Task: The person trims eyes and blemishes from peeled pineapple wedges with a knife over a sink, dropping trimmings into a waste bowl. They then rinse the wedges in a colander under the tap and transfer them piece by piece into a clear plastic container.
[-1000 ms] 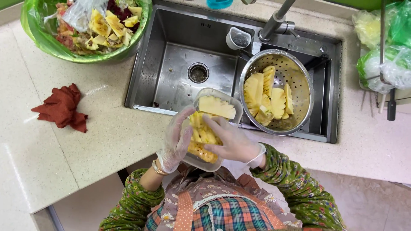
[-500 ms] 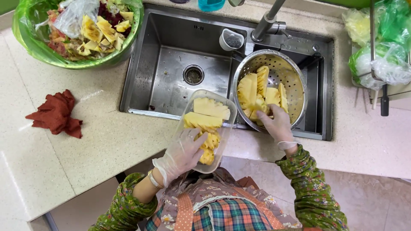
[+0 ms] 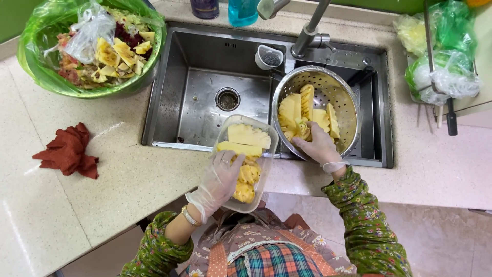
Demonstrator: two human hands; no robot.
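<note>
Speckled stone forms the surface [image 3: 128, 179], and its steel sink [image 3: 205, 102] sits in the middle with a colander [image 3: 348, 102] resting in the right half. A green-lined bowl [image 3: 46, 77] of peel and scraps stands at the far left, a red cloth [image 3: 69, 151] lies near it, and bagged greens [image 3: 441, 72] hang at the right.

The clear tub [image 3: 261, 169] of pineapple overhangs the surface's front edge, partly over the sink rim, and only the left hand [image 3: 220, 177], laid across its side and contents, steadies it. If that gloved grip slips on wet plastic, the tub could tip toward the person's apron or into the sink.

The right hand [image 3: 318, 146] reaches into the colander, fingers closed around a pineapple piece [image 3: 302, 128]. The glove is likely slick with juice, so the piece could slide out over the gap between colander and tub. The colander itself looks tilted against the sink wall, and a hard pull may rock it.
</note>
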